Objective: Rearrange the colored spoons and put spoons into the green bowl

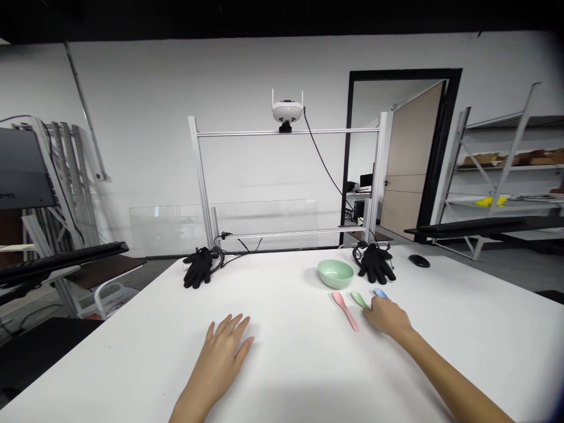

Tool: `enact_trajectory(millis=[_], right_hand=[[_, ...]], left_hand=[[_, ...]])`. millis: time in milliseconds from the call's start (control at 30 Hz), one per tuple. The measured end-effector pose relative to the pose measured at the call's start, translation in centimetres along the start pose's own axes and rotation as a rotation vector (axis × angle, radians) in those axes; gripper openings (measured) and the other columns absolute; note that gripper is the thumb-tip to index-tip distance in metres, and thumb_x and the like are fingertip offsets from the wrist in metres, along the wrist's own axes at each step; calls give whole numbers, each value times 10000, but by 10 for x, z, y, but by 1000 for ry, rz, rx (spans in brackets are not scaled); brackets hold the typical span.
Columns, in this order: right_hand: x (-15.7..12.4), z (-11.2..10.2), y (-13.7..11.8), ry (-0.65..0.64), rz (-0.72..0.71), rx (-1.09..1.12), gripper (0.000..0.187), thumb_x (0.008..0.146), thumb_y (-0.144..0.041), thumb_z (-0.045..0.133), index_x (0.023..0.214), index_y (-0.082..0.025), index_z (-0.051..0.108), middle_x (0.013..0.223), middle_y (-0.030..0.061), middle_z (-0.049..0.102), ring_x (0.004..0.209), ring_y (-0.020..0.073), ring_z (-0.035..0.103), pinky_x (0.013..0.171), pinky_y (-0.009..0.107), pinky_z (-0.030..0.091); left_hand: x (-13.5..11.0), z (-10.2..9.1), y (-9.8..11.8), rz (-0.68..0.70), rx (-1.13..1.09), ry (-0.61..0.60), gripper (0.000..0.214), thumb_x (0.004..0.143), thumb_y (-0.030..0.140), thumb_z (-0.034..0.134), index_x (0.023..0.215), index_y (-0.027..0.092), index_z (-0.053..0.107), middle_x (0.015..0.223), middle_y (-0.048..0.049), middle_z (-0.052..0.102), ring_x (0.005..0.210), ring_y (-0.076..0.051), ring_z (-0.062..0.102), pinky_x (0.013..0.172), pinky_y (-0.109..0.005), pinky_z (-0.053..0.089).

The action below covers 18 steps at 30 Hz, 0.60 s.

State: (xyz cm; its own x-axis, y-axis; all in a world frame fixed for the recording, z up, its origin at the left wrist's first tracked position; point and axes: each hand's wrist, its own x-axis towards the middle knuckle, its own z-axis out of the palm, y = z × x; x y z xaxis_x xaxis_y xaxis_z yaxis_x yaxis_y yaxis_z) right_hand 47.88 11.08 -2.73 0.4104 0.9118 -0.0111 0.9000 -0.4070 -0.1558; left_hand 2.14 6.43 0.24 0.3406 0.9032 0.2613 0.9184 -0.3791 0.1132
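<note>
My left hand (222,351) rests palm down on the white table (282,358), its fingers spread and holding nothing. My right hand (388,316) is over the spoons at the right, with thumb and bent fingers closed around the handle of a green spoon (359,298). The green bowl of that spoon points away from me. Just beyond my knuckles shows the tip of a blue spoon (379,292), its handle hidden under the hand. A pink spoon (345,309) lies to the left of my thumb. Behind the spoons stands a light green bowl (335,274).
Black gloves with cables lie at the back, one on the left (199,267) and one on the right (376,263). A black mouse (419,261) sits at the right rear. An aluminium frame (288,133) along the far edge carries a white camera (287,110).
</note>
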Motion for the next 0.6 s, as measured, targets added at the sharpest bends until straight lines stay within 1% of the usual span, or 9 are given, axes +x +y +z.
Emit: enact_trajectory(millis=[133,233,333,467,600], right_hand=[[-9,-9,-3,33,-4,-6,353,946,-373,423,1012,-147,686,1120,190,683,1023,327,675,785,399,484],[-17,-16,-6,72,-10,-14,385,962,-391,399,1040,-153,692,1142,191,682,992,310,679,772,389,482],[-24,-23,-9,101,-33,-9,429,980,-436,379,1079,-167,699,1137,180,696,981,312,683,759,379,470],[-34,-29,-13,154,-115,69,489,995,-513,358,1153,-190,690,1112,155,719,990,300,689,763,348,461],[-49,-35,-16,216,-221,188,509,989,-517,383,1270,-188,650,1218,142,713,1073,290,675,818,330,475]], left_hand=[[0,1,-1,1,2,2,527,1048,491,353,1491,274,539,1550,-74,544,1481,-326,420,1206,-602,300],[0,2,-1,6,-9,15,524,1044,491,368,1487,274,543,1546,-76,548,1479,-330,423,1204,-608,304],[1,2,0,11,-9,14,530,1043,488,370,1488,258,544,1548,-83,545,1477,-335,424,1203,-615,303],[5,0,-1,17,-9,35,524,1043,485,370,1482,263,550,1537,-82,557,1468,-339,435,1198,-621,306],[9,-4,-1,12,-4,53,525,1042,493,374,1485,268,544,1535,-82,561,1473,-337,428,1200,-616,300]])
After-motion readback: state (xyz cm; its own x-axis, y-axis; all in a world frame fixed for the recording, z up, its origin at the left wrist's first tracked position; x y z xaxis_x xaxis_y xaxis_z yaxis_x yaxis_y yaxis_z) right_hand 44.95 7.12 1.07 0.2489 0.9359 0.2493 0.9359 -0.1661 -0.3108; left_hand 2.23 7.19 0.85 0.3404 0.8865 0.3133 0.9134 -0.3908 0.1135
